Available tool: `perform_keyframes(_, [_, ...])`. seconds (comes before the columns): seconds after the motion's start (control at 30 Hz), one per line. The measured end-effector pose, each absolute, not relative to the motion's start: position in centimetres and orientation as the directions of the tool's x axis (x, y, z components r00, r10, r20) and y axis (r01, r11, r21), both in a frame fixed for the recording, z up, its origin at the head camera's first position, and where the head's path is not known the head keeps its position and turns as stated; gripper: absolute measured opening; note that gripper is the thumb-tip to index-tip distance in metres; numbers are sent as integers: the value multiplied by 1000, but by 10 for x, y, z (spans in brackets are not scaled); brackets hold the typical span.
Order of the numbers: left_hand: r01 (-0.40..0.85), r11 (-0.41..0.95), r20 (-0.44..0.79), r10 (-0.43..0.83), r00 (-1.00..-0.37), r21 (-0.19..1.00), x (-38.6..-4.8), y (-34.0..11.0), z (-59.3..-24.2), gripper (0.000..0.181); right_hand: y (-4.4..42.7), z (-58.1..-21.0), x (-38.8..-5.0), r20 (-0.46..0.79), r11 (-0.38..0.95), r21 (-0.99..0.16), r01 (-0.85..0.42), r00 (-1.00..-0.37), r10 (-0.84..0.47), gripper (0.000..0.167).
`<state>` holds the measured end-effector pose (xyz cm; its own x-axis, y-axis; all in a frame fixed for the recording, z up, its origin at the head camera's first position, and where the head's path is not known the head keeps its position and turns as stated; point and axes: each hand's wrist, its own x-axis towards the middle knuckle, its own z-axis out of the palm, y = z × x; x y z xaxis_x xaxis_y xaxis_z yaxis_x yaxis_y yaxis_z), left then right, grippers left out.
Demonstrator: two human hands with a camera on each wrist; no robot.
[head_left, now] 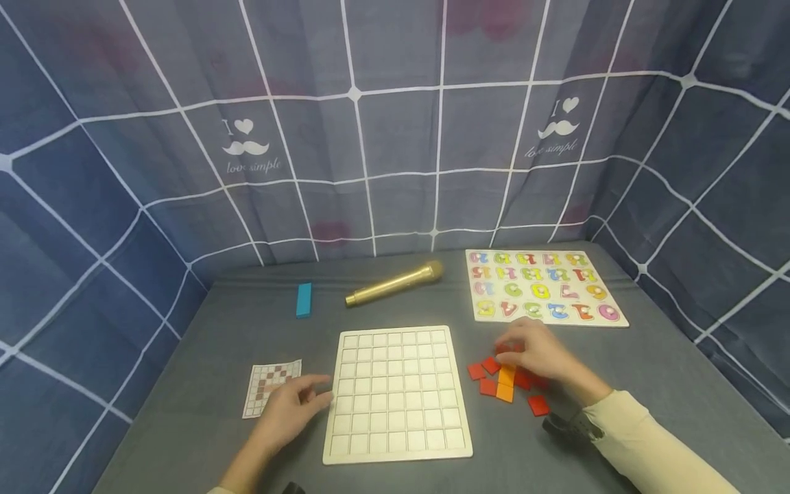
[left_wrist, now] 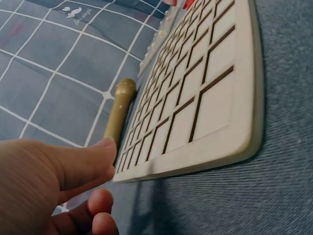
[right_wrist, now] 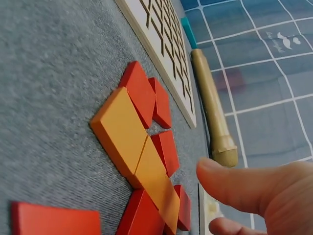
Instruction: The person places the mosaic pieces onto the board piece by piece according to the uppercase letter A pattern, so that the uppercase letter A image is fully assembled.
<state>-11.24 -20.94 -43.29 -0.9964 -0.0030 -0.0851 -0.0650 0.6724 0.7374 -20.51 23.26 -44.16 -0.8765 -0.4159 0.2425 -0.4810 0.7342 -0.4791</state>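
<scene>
The left hand (head_left: pixel 290 412) is relaxed, thumb and fingers parted, at the left edge of the pale grid board (head_left: pixel 397 394); whether it touches the edge is unclear. The board lies flat on the dark worktop (head_left: pixel 204 384), between the two hands. The right hand (head_left: pixel 537 350) is loosely spread, thumb and finger apart, over the far side of a loose cluster of red tiles (head_left: pixel 538 405) and orange tiles (head_left: pixel 505 392), right of the board. The orange tiles lie end to end among the red ones.

Left of the board, partly behind the left hand, is a pattern card (head_left: pixel 256 392). Farther back are a blue block (head_left: pixel 304 300), a gold microphone (head_left: pixel 393 285) and, on the right, a number puzzle (head_left: pixel 620 321). A checked curtain (head_left: pixel 395 130) hangs behind.
</scene>
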Motion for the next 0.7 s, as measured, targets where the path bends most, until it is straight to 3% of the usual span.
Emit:
perform_keyframes(0.23, [9, 632, -93, 128, -987, 775, -114, -208, -444, 40, 231, -445, -208, 177, 762, -442, -473, -879, -442, 27])
perform_keyframes(0.7, [13, 661, -75, 105, -992, 750, -114, -208, -446, 37, 229, -446, -213, 81, 762, -503, -408, -900, -428, 21])
